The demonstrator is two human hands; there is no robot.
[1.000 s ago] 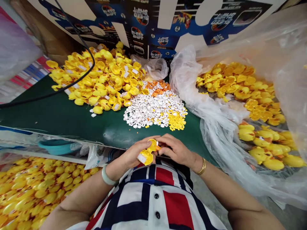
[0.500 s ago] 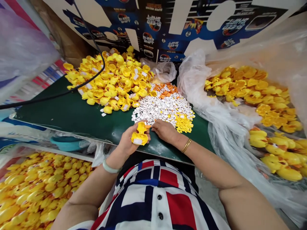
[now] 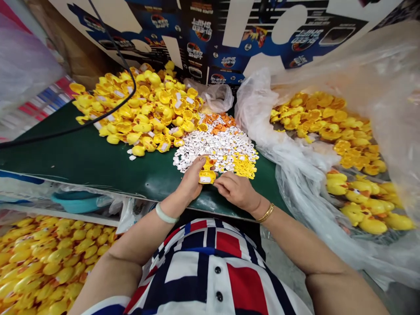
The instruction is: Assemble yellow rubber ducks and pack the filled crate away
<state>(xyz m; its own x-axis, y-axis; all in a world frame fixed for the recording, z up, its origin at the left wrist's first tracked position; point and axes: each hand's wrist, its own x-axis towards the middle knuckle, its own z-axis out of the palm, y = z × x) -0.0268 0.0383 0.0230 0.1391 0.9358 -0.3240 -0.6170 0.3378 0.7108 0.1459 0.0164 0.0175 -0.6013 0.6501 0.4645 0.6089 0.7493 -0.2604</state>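
Before a printed cardboard sheet [image 3: 210, 39], a green table [image 3: 95, 166] bears heaped toy parts [image 3: 210, 146]. The left hand [image 3: 191, 178] grips a hollow duck half [image 3: 207, 173] between thumb and fingers; the right hand [image 3: 236, 190] curls just beside it, its grip unclear.

Two hands [image 3: 191, 178], one basin [image 3: 74, 202], one cable [image 3: 33, 140]; duck shells [image 3: 141, 127] uncountable.
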